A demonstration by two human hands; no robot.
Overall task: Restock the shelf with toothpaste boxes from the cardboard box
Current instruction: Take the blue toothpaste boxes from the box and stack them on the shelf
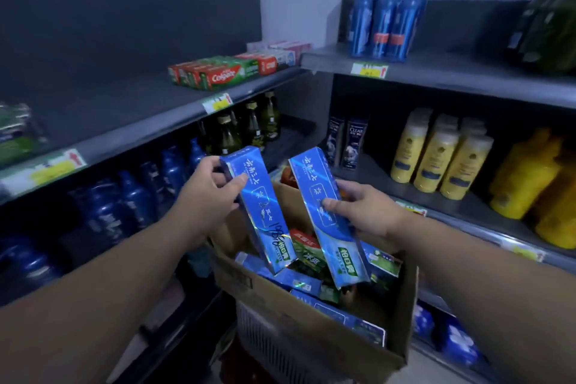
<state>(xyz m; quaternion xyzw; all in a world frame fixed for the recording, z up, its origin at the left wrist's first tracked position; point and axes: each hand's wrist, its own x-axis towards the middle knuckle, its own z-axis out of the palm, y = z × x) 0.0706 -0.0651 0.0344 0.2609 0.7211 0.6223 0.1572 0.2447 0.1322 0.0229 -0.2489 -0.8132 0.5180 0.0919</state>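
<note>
Two toothpaste boxes [261, 212], hand-held, above cardboard box [296, 315]

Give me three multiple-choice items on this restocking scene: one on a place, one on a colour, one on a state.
1. Where do the Colgate boxes lie? A. on the upper left shelf B. on the floor C. in a hand
2. What colour is the toothpaste box in the left hand? A. red B. blue C. yellow
3. What is the right hand doing? A. hanging empty B. gripping a second toothpaste box C. pressing flat on a shelf
Answers: 1 A, they sit near that shelf's front edge; 2 B, its face is shiny blue; 3 B, thumb and fingers curl round it.
</note>
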